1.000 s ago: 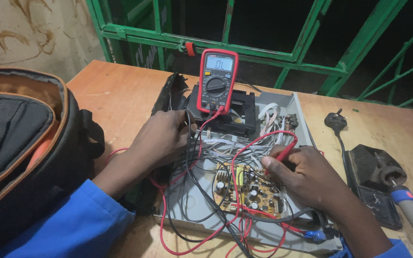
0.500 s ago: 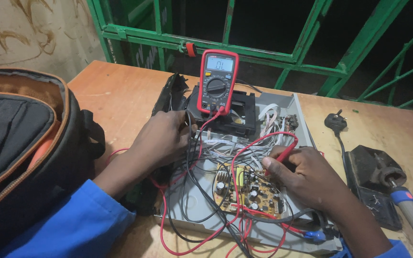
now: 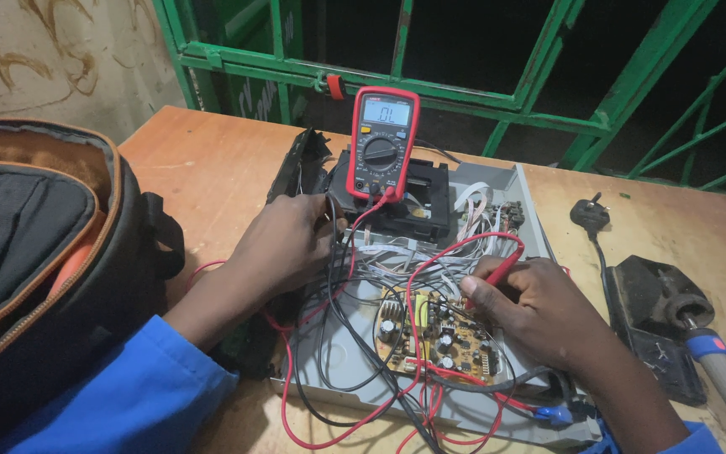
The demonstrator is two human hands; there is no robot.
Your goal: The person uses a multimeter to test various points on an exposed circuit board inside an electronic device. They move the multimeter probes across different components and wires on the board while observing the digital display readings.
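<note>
- Right hand [image 3: 539, 315] pinches the red test probe [image 3: 497, 271], fingers closed on it, tip down on the tan populated circuit board [image 3: 443, 340] inside the open grey metal chassis [image 3: 524, 202].
- Left hand [image 3: 283, 244] is curled near the black lead; whether it grips a probe cannot be told.
- Risk: a slipped tip could bridge neighbouring solder points; tangled red and black leads could tug the red-cased digital multimeter [image 3: 382, 143] off its perch.
- Against the earlier frame: both hands and the meter sit practically unchanged.
</note>
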